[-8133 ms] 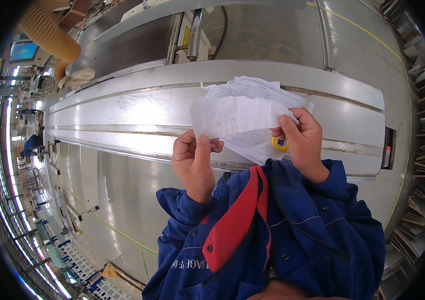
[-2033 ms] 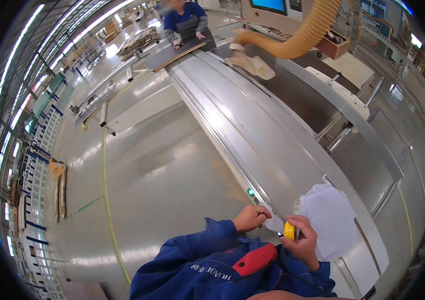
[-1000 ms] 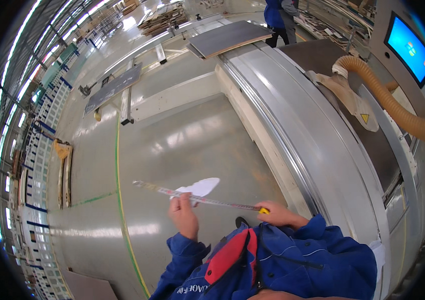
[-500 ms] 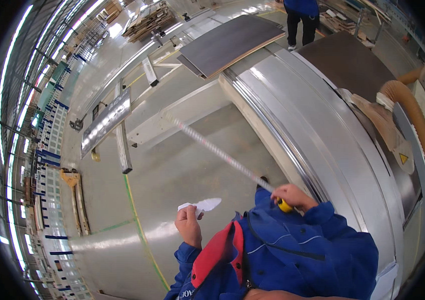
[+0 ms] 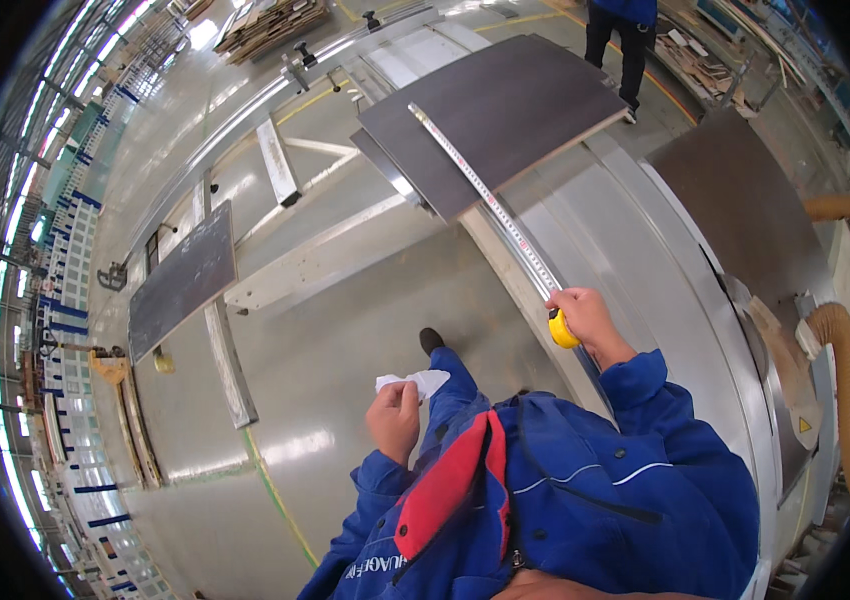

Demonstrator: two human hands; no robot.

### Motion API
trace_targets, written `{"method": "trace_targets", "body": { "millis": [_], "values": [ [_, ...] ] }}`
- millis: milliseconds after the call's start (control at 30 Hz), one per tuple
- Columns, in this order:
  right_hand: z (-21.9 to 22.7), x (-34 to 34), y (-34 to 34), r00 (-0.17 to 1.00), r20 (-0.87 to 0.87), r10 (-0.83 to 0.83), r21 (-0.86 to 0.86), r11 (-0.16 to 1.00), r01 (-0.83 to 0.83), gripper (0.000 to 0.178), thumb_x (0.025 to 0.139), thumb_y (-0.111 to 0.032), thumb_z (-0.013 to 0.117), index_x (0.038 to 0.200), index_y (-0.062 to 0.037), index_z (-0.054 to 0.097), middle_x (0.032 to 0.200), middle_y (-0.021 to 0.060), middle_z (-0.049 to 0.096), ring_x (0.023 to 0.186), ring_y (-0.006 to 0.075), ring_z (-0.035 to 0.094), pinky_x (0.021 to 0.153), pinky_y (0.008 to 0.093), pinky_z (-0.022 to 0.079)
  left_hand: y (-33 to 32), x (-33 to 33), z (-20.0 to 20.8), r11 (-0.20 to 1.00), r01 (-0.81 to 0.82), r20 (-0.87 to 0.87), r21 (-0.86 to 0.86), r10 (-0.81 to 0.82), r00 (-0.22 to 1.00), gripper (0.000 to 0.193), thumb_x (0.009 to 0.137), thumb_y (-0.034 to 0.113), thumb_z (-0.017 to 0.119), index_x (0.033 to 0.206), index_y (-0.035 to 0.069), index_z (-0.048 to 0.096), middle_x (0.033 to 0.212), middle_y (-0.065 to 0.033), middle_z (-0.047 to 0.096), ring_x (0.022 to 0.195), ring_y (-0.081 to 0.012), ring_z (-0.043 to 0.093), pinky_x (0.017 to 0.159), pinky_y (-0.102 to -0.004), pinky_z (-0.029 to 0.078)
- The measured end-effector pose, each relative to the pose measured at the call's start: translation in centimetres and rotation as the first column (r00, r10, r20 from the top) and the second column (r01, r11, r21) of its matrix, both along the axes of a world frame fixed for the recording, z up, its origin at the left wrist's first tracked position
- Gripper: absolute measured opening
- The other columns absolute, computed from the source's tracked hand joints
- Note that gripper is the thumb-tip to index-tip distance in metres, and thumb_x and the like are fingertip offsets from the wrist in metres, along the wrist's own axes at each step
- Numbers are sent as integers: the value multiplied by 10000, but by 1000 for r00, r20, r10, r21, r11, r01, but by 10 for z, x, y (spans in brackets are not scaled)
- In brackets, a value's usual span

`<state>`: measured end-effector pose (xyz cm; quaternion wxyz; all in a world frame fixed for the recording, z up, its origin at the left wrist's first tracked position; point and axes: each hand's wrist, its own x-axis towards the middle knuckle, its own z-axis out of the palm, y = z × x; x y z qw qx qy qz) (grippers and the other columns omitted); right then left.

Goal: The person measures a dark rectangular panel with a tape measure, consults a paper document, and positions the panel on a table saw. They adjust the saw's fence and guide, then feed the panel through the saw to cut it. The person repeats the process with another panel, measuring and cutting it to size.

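Observation:
My right hand (image 5: 585,314) grips a yellow tape measure (image 5: 562,329). Its white blade (image 5: 485,200) is pulled out long and reaches up and to the left over a dark brown panel (image 5: 495,120) that lies on the machine table. My left hand (image 5: 395,418) holds a folded white paper (image 5: 413,382) in front of my chest, over the floor. Both arms wear blue sleeves, with a red collar flap between them. My dark shoe (image 5: 431,340) shows just above the paper.
A long grey metal machine bed (image 5: 635,260) runs along my right, with a tan extraction hose (image 5: 845,360). Another dark panel (image 5: 180,280) rests on support rails at the left. A person in blue stands beyond the panel (image 5: 620,40). Stacked boards lie far back.
I have walked closer to the dark panel, and the tape blade now lies extended across it. My left hand keeps the paper, my right keeps the tape case.

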<state>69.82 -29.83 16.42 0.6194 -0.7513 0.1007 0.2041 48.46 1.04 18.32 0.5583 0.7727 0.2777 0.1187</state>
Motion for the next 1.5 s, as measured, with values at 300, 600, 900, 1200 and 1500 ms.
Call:
{"method": "trace_targets", "body": {
  "millis": [300, 600, 900, 1200, 1500],
  "values": [
    [20, 115, 95, 995, 84, 52, -362, 932, -18, 371, 914, -341, 671, 864, 7, 788, 678, 144, 698, 622, 221, 653, 630, 369, 497, 108, 209, 12, 916, 358, -85, 184, -348, 934, 215, 970, 229, 713, 972, 17, 747, 886, -151, 753, 804, -276, 735, 757, -366, 565],
    [42, 91, 90, 997, 79, -18, -515, 855, 56, 414, 976, -428, 657, 869, -45, 772, 765, 181, 711, 702, 382, 673, 646, 431, 511, 117, 288, -2, 803, 561, -151, 201, -540, 828, 218, 966, 222, 727, 989, 7, 753, 865, -137, 764, 795, -214, 730, 762, -340, 560],
    [28, 92, 88, 994, 104, 17, -583, 811, 47, 388, 981, -424, 643, 887, -73, 779, 793, 186, 714, 762, 411, 685, 657, 470, 513, 71, 328, -22, 712, 679, -184, 182, -653, 735, 325, 949, 335, 725, 1010, 18, 765, 1018, -193, 766, 913, -352, 748, 838, -415, 568],
    [23, 94, 81, 984, 173, 40, -525, 849, 58, 378, 983, -376, 651, 871, -27, 744, 709, 200, 661, 653, 396, 640, 598, 445, 476, 52, 340, -44, 695, 322, -177, -644, -544, 820, 399, 1021, 330, 693, 1090, -62, 660, 948, -114, 698, 821, -219, 727, 721, -338, 585],
    [22, 94, 77, 990, 134, 51, -545, 838, 30, 421, 977, -432, 625, 783, -72, 723, 728, 178, 685, 700, 431, 658, 613, 517, 491, 40, 341, -34, 727, 284, -178, -626, -487, 855, 386, 1022, 327, 703, 1074, -55, 670, 1039, -121, 685, 788, -227, 702, 707, -338, 582]
  ]
}}
